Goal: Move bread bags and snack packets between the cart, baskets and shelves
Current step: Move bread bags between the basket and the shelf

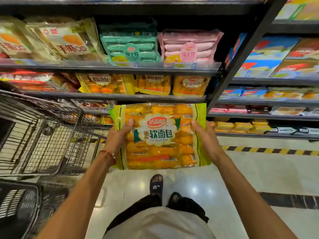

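Bright overhead store light is glaring in white spots off the glossy floor (195,188). The wide lens is bowing the shelves (110,67) toward the edges. Blur is smearing the cart (51,135) and outer packets (15,40); the bread bag (160,135) at centre is showing sharpest.

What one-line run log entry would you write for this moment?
left grip: holds bag left side | right grip: holds right side | bag: in air, label up, before shelf | cart: at left
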